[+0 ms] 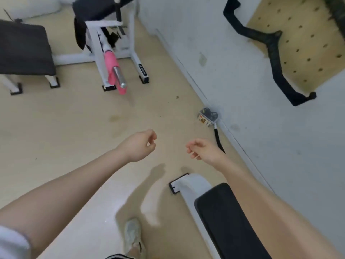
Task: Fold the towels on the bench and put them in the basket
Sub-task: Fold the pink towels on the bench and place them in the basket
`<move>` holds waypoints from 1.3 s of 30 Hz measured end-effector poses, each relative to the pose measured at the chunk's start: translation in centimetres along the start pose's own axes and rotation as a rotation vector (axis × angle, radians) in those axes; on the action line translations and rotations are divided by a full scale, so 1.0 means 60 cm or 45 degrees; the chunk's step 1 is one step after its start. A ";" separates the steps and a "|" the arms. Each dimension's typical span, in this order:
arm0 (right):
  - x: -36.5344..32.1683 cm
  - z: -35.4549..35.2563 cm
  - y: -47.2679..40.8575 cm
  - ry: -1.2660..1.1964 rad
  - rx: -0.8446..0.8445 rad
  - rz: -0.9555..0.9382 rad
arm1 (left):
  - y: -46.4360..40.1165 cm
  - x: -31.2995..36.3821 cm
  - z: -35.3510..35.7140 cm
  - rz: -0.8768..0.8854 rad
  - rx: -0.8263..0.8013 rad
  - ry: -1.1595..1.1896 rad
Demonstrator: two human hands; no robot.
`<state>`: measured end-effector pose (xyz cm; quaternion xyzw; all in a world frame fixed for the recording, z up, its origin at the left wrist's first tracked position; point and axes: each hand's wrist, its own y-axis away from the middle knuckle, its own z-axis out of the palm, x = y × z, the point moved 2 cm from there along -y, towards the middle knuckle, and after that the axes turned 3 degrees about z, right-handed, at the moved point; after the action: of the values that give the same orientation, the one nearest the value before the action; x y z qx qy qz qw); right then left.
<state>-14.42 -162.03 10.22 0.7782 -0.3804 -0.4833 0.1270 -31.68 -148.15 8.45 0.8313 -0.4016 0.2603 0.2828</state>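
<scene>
My left hand (139,144) and my right hand (202,149) are stretched out over the beige floor, a little apart from each other. The fingers of both are loosely curled and hold nothing. A black padded bench (226,219) on a white frame lies at the lower right, under my right forearm. I see no towel and no basket in this view.
Another black padded bench (24,51) stands at the upper left. A white weight rack (112,53) with a pink-sleeved bar (113,71) stands at the top centre. The white wall (242,71) runs along the right, with a small box (206,118) at its base. My shoe (133,236) is at the bottom.
</scene>
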 end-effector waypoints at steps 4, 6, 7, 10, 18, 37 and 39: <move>-0.127 0.032 -0.081 0.061 -0.038 -0.068 | -0.017 -0.090 -0.125 -0.124 0.085 -0.124; -0.179 0.052 -0.123 0.109 -0.069 -0.112 | -0.033 -0.129 -0.170 -0.185 0.155 -0.131; -0.206 0.063 -0.146 0.128 -0.088 -0.135 | -0.043 -0.148 -0.192 -0.205 0.170 -0.119; -0.290 0.095 -0.227 0.187 -0.144 -0.204 | -0.089 -0.201 -0.271 -0.231 0.217 -0.097; -0.560 0.135 -0.505 0.239 -0.185 -0.250 | -0.284 -0.356 -0.536 -0.226 0.324 -0.005; -0.934 0.276 -1.107 0.202 0.098 0.003 | -0.828 -0.764 -0.915 -0.090 -0.137 -0.080; -0.936 0.307 -1.175 0.254 0.076 0.128 | -0.896 -0.804 -0.928 -0.109 -0.219 -0.028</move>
<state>-10.66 -70.94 -2.04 0.8058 -0.4186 -0.3850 0.1648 -25.46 -57.40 1.81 0.8231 -0.3895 0.2035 0.3597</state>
